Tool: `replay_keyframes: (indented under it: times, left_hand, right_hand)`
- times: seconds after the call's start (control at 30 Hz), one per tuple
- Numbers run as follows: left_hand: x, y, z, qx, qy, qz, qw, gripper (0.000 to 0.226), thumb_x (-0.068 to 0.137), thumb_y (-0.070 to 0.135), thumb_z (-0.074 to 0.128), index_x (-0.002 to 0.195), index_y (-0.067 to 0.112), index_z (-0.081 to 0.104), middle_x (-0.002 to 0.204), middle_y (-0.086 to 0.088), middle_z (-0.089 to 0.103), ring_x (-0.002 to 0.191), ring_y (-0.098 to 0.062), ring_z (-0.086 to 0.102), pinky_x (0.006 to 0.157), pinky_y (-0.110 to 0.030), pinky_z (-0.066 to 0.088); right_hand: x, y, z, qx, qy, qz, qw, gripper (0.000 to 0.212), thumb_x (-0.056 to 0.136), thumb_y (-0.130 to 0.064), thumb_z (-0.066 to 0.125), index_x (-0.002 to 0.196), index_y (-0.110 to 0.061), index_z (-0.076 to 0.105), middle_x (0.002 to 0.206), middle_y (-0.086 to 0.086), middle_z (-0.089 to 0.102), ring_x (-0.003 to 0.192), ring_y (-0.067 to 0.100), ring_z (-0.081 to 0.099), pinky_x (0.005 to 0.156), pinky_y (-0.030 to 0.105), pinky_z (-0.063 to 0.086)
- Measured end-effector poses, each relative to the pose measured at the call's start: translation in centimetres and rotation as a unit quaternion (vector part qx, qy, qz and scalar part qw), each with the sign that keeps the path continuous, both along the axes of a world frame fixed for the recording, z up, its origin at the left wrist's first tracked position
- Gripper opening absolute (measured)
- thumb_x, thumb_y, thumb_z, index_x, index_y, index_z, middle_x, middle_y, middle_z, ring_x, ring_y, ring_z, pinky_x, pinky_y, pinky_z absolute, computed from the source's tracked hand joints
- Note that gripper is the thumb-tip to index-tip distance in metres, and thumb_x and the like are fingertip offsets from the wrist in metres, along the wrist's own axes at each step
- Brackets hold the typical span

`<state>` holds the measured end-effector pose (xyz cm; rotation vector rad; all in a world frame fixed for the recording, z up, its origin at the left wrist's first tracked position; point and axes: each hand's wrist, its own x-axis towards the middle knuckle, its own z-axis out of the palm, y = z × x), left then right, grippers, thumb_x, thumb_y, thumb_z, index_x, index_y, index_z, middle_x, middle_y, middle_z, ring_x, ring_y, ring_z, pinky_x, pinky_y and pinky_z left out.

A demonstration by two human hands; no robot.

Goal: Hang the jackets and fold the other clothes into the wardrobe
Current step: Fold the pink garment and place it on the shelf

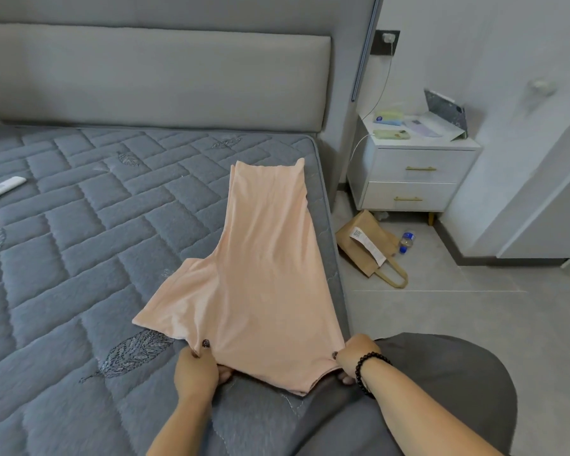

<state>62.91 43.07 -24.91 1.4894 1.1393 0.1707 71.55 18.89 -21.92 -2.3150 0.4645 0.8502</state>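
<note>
Two bare hands reached forward over the near edge of a grey quilted mattress (pixel 79 225), forearms angled inward. The left hand (pixel 196 370) pinched the near left corner of a peach garment (pixel 260 274), thumb on top and fingers curled beneath the cloth. The right hand (pixel 356 358), a dark bead bracelet (pixel 367 370) at its wrist, gripped the near right corner likewise. That garment lay spread flat along the mattress's right side, stretching toward the grey headboard (pixel 152 77).
</note>
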Motion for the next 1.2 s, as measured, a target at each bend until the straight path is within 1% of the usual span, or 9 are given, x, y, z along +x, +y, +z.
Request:
replay_keyframes:
  times: [0.13, 0.23, 0.37, 0.57, 0.73, 0.8, 0.87, 1.03, 1.2]
  left_hand:
    - [-0.8, 1.9, -0.9, -0.022, -0.031, 0.02, 0.999, 0.027, 0.092, 0.022, 0.06, 0.074, 0.002, 0.057, 0.053, -0.008, 0.065, 0.057, -0.026, 0.067, 0.074, -0.044, 0.06]
    - [0.1, 4.4, -0.3, -0.142, -0.081, 0.077, 0.984, 0.012, 0.082, 0.015, 0.071, 0.079, 0.006, 0.065, 0.078, -0.01, 0.069, 0.071, -0.022, 0.066, 0.06, -0.031, 0.056]
    - [3.2, 7.3, 1.1, -0.225, -0.133, 0.121, 0.958, 0.02, 0.081, 0.017, 0.075, 0.095, 0.015, 0.061, 0.089, -0.002, 0.068, 0.082, -0.019, 0.065, 0.076, -0.038, 0.056]
    - [5.1, 8.5, 1.9, -0.01, -0.156, 0.174, 0.972, 0.019, 0.086, 0.009, 0.06, 0.071, 0.019, 0.055, 0.064, 0.003, 0.05, 0.062, -0.017, 0.045, 0.053, -0.028, 0.037]
    - [3.8, 5.2, 3.8, 0.284, -0.173, -0.191, 0.924, 0.04, 0.088, 0.008, 0.055, 0.068, 0.043, 0.06, 0.057, 0.022, 0.055, 0.055, -0.002, 0.048, 0.056, -0.024, 0.04]
    - [3.1, 4.1, 3.7, 0.342, -0.158, -0.391, 0.84, 0.041, 0.088, 0.003, 0.059, 0.117, 0.031, 0.068, 0.106, 0.015, 0.071, 0.094, -0.004, 0.066, 0.083, -0.027, 0.052]
    - [2.6, 3.7, 2.9, 0.389, -0.169, -0.494, 0.759, 0.049, 0.089, 0.01, 0.065, 0.136, 0.02, 0.055, 0.139, 0.008, 0.053, 0.131, -0.01, 0.048, 0.108, -0.029, 0.04]
    - [3.1, 4.0, 1.9, 0.387, -0.113, -0.504, 0.764, 0.067, 0.095, 0.043, 0.053, 0.152, 0.019, 0.027, 0.156, 0.01, 0.017, 0.147, -0.006, 0.012, 0.121, -0.028, 0.011]
    - [8.6, 3.7, 1.3, 0.419, 0.069, -0.512, 0.747, 0.07, 0.101, 0.052, 0.026, 0.155, 0.013, 0.005, 0.163, -0.003, -0.007, 0.15, -0.018, -0.007, 0.12, -0.049, 0.003]
  right_hand:
    - [-1.0, -0.5, -0.1, 0.002, 0.019, -0.021, 1.0, 0.009, 0.089, -0.007, 0.056, 0.092, 0.001, 0.056, 0.072, 0.017, 0.066, 0.034, 0.015, 0.058, 0.034, 0.022, 0.046]
    - [-1.6, -0.5, -0.3, -0.024, 0.015, 0.009, 1.0, 0.009, 0.088, -0.008, 0.053, 0.083, -0.002, 0.057, 0.07, 0.014, 0.07, 0.044, 0.017, 0.063, 0.045, 0.025, 0.054]
    - [-1.9, -0.7, -0.3, -0.026, 0.028, 0.03, 0.999, 0.016, 0.086, -0.006, 0.052, 0.096, 0.0, 0.062, 0.086, 0.015, 0.073, 0.055, 0.019, 0.066, 0.05, 0.027, 0.056]
    - [-1.5, -0.4, 0.5, -0.026, 0.025, 0.05, 0.998, 0.009, 0.081, -0.013, 0.05, 0.086, -0.007, 0.055, 0.096, 0.01, 0.067, 0.079, 0.023, 0.065, 0.05, 0.022, 0.048]
    - [-1.1, -0.2, 0.6, -0.012, 0.003, 0.048, 0.999, 0.02, 0.083, -0.015, 0.051, 0.102, -0.009, 0.049, 0.1, 0.006, 0.053, 0.092, 0.024, 0.057, 0.062, 0.022, 0.043]
    - [-1.1, -0.3, 0.7, -0.008, -0.016, 0.027, 0.999, 0.043, 0.082, -0.018, 0.057, 0.121, -0.007, 0.042, 0.117, 0.009, 0.05, 0.098, 0.024, 0.052, 0.072, 0.025, 0.045]
    - [-1.2, -0.2, 0.8, -0.031, -0.077, 0.019, 0.996, 0.054, 0.079, -0.023, 0.064, 0.125, -0.01, 0.039, 0.128, 0.011, 0.041, 0.112, 0.028, 0.047, 0.086, 0.031, 0.045]
    - [-1.3, 0.6, 0.7, -0.044, -0.254, 0.095, 0.961, 0.05, 0.082, -0.021, 0.057, 0.128, -0.021, 0.037, 0.13, 0.0, 0.032, 0.125, 0.02, 0.03, 0.101, 0.031, 0.034]
    - [-0.9, 1.7, -0.1, -0.039, -0.182, 0.132, 0.974, 0.049, 0.089, -0.029, 0.051, 0.133, -0.02, 0.033, 0.134, 0.002, 0.03, 0.129, 0.022, 0.028, 0.101, 0.032, 0.034]
